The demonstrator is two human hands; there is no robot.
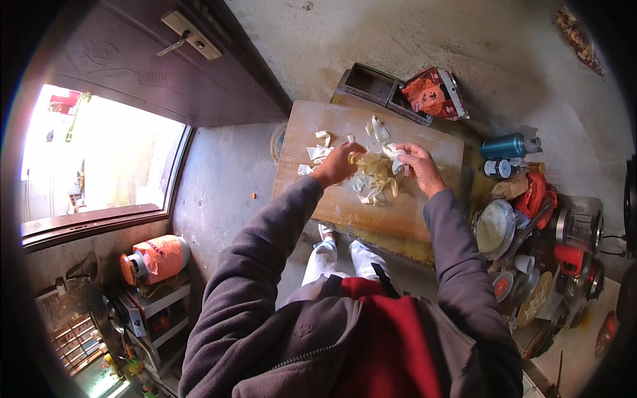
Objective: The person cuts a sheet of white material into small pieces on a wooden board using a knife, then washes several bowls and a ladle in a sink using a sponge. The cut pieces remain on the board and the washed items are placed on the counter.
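A wooden board [368, 214] lies before me, with a heap of pale yellow and whitish dough pieces [373, 171] at its middle. My left hand [341, 161] is at the heap's left edge, fingers bent down; whether they grip a piece is hidden. Between the thumb and fingers of my right hand [420, 164] is a white piece of dough [394, 154], at the heap's right edge. Loose dough pieces [320, 151] lie left of my left hand, and a folded piece [378, 129] lies beyond the heap.
Behind the board stand a dark divided box [371, 82] and a red food packet [433, 94]. To the right are a blue bottle [505, 146], a covered bowl [493, 229] and a glass kettle [577, 230]. A gas cylinder [161, 258] stands at lower left, below a doorway.
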